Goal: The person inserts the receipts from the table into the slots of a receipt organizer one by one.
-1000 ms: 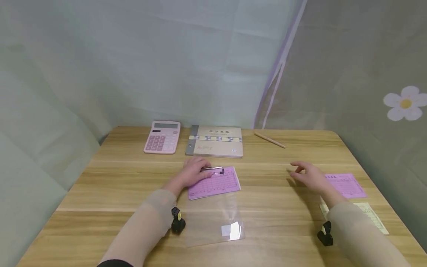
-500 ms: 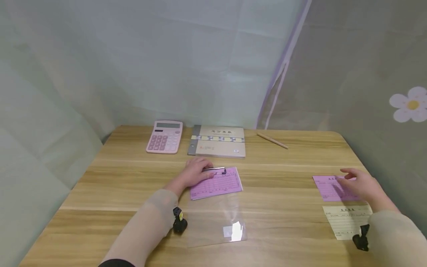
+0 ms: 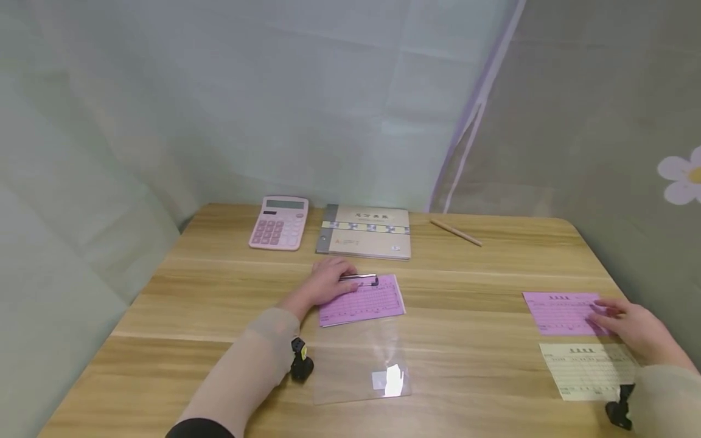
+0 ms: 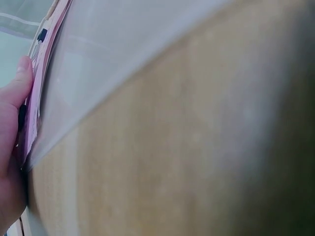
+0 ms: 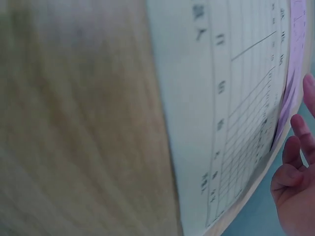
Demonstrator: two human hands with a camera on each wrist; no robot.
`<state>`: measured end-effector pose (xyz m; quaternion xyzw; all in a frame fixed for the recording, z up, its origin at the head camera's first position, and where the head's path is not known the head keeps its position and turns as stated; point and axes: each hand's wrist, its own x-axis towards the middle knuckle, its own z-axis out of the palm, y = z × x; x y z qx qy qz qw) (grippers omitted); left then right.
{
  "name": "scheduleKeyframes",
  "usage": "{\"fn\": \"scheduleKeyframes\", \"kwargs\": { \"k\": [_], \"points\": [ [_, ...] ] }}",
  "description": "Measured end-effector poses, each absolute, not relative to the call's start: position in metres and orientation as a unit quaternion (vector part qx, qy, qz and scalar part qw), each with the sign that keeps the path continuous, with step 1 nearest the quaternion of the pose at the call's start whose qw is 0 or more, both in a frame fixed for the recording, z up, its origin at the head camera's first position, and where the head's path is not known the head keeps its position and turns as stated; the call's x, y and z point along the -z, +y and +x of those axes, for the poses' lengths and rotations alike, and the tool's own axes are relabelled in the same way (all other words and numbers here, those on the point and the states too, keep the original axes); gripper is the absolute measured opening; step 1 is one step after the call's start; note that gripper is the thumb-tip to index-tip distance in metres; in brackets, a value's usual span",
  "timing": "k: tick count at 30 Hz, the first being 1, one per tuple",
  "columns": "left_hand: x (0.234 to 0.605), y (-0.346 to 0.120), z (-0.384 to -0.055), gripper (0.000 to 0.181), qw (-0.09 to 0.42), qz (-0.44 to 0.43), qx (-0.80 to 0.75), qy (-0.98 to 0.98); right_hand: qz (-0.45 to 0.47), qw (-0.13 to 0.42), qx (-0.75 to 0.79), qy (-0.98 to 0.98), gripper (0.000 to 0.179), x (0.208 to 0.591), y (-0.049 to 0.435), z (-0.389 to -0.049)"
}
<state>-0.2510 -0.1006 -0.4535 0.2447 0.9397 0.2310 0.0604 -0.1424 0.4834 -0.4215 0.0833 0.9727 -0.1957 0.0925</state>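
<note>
In the head view my left hand (image 3: 330, 283) lies at the top left of a clear clipboard (image 3: 350, 377), its thumb and fingers about the metal clip (image 3: 366, 278). Purple printed forms (image 3: 361, 304) are under that clip; the left wrist view shows the thumb (image 4: 22, 81) against the clip side. Far right, my right hand (image 3: 638, 328) reaches over the right end of a loose purple form (image 3: 564, 313), fingers loosely bent; whether they touch the paper I cannot tell. Below it lies a pale yellow form (image 3: 588, 371), large in the right wrist view, partly covered by the sleeve.
A pink calculator (image 3: 279, 222) and a beige account book (image 3: 366, 232) stand along the back of the wooden table (image 3: 465, 377). A thin wooden stick (image 3: 456, 232) lies to their right. Curtains (image 3: 306, 109) hang close behind the table.
My right hand has moved right and lowered from the bare wood to the loose purple form's right end. My left hand stays at the clipboard's clip. The head view has turned slightly.
</note>
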Motion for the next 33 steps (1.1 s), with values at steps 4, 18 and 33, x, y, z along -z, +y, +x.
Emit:
{"fn": "scheduleKeyframes", "kwargs": {
  "k": [4, 18, 33],
  "points": [
    [0.452, -0.1, -0.25, 0.038, 0.06, 0.242, -0.223, 0.942, 0.071, 0.062, 0.189, 0.977, 0.077, 0.428, 0.489, -0.142],
    [0.451, -0.099, -0.25, 0.037, 0.062, 0.245, -0.224, 0.941, 0.067, 0.048, 0.165, 0.983, 0.07, 0.44, 0.498, -0.144],
    [0.45, -0.099, -0.25, 0.038, 0.077, 0.236, -0.224, 0.942, 0.08, 0.084, 0.186, 0.976, 0.066, 0.439, 0.494, -0.146]
  ]
}}
